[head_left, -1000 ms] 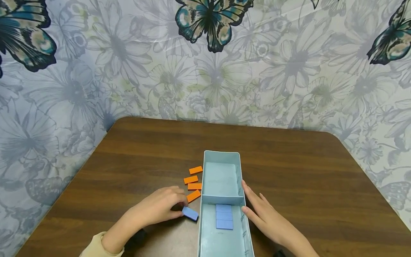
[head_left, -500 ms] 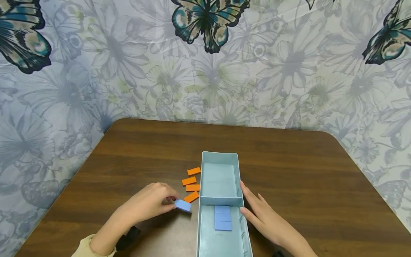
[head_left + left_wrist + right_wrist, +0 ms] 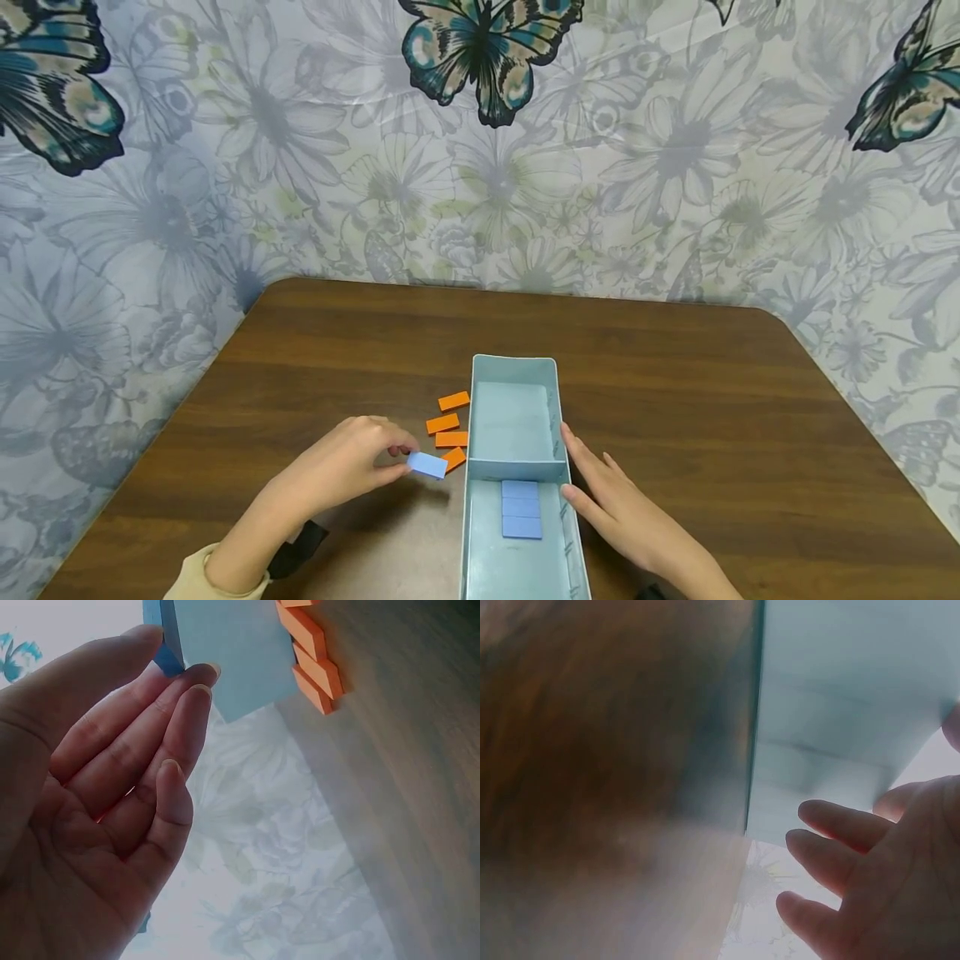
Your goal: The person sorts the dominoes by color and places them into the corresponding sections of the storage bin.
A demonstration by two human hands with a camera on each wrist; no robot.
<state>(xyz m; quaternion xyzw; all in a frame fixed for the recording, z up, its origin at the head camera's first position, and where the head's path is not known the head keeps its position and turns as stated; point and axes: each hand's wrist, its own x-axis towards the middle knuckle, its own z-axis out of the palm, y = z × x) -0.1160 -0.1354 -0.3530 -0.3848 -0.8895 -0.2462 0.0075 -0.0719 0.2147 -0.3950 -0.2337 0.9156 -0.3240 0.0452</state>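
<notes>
Blue block (image 3: 427,465), low-centre of the head view, is held by its left end, pinched between thumb and fingers of the left hand (image 3: 341,462), presumably leaving most of it exposed. Fingers apart, the right hand (image 3: 630,521) seems to rest against the pale teal box (image 3: 513,575), likely steadying it. Inside, three blue blocks (image 3: 521,509) line up; orange blocks (image 3: 451,439) lie outside its left wall.

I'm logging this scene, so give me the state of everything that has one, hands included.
Held blue block: off the table.
Left hand: pinching that block.
Tray: upright, open-topped.
Right hand: extended, at the tray's side.
Blue blocks inside: lined up, touching.
Orange blocks: loose beside the tray.
</notes>
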